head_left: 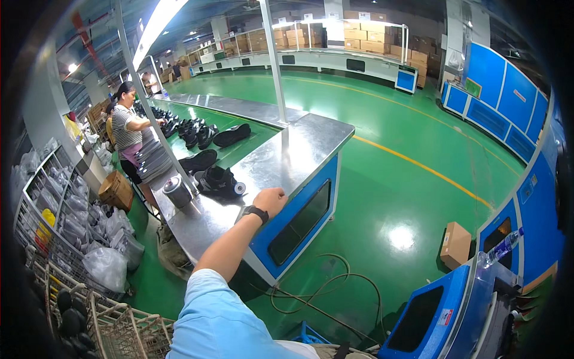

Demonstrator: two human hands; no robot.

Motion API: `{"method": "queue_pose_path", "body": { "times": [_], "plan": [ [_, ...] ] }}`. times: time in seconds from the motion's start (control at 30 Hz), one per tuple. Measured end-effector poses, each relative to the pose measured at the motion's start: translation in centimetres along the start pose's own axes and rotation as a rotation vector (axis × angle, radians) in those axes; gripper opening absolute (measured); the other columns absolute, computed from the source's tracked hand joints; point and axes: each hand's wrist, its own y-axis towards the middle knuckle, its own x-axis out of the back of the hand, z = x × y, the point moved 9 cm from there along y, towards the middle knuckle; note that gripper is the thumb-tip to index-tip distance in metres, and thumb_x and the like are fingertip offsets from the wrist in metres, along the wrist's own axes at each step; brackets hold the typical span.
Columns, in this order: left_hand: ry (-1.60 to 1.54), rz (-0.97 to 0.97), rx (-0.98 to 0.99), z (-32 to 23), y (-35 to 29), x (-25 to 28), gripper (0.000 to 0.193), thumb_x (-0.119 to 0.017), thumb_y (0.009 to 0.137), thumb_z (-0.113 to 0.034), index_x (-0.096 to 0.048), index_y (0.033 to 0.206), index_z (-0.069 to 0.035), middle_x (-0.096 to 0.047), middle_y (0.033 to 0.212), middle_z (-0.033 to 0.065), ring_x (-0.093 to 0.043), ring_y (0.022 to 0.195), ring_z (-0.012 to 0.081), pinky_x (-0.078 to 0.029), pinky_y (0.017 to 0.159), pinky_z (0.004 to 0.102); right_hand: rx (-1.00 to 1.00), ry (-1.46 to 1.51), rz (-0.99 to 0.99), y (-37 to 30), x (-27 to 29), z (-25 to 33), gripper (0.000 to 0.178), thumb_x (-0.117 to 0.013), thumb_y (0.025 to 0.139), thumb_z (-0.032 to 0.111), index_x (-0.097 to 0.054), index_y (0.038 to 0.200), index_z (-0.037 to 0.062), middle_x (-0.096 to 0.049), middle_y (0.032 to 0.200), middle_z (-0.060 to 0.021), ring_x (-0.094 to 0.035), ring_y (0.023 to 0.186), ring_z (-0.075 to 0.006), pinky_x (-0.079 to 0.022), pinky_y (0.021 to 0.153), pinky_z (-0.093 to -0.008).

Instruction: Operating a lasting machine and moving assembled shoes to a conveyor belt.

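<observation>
My left hand (272,201) is curled into a fist over the near right edge of the metal-topped workbench (317,127), with a dark watch on its wrist. Nothing shows protruding from the fingers; the palm side is hidden. Left of the hand sit a black shoe (215,181) and, against it, a small white roll (240,188). Behind that shoe lies a dark shoe or sole (199,160). A metal canister (177,192) stands at the bench's left edge beside a post. My right hand is out of view.
Several black shoes (200,133) line the green conveyor belt (236,143), where a person in a striped top (127,128) works. A wire rack (51,197) with plastic bags stands left. Hoses (335,293) lie on the floor, near a cardboard box (455,245) and a blue machine (424,311).
</observation>
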Motion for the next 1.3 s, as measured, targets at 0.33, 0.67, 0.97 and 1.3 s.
{"method": "queue_pose_path", "body": {
  "times": [0.33,0.67,0.97,1.3],
  "plan": [
    [0.103,-0.09,0.075,5.5,-4.3,0.3,0.028,-0.058,0.089,-0.025,-0.072,0.103,-0.005,-0.069,0.106,0.0164,-0.065,0.101,0.0352,-0.05,0.091,0.0422,0.304,0.105,0.028,2.2,-1.0,6.5,0.05,-0.064,0.091,0.036,-0.063,0.125,0.0,-0.067,0.114,-0.0265,-0.062,0.106,-0.0426,-0.048,0.09,-0.0436],
    [0.155,0.14,0.199,8.1,-8.7,1.8,0.047,-0.06,0.086,-0.03,-0.063,0.128,-0.008,-0.07,0.114,0.014,-0.063,0.11,0.0325,-0.048,0.1,0.0407,0.478,0.166,0.067,3.2,-1.8,12.6,0.05,-0.064,0.091,0.036,-0.062,0.126,-0.0004,-0.067,0.114,-0.0266,-0.062,0.106,-0.0426,-0.048,0.09,-0.0436],
    [0.292,0.009,0.517,16.6,-9.9,3.7,0.07,-0.051,0.094,-0.05,-0.044,0.142,0.0,-0.042,0.145,0.0278,-0.038,0.137,0.0406,-0.03,0.113,0.0475,0.507,0.098,0.085,3.1,-2.6,18.0,0.051,-0.064,0.091,0.035,-0.062,0.126,-0.0007,-0.067,0.114,-0.0266,-0.062,0.106,-0.0426,-0.048,0.09,-0.0436],
    [0.343,0.144,0.546,15.7,-8.9,1.8,0.092,-0.041,0.095,-0.063,-0.021,0.15,0.008,-0.017,0.154,0.039,-0.012,0.146,0.0519,-0.014,0.117,0.0572,0.463,-0.006,0.062,2.0,-3.3,22.6,0.051,-0.065,0.091,0.035,-0.061,0.127,-0.001,-0.067,0.113,-0.0267,-0.062,0.105,-0.0426,-0.048,0.09,-0.0435]
  ]
}}
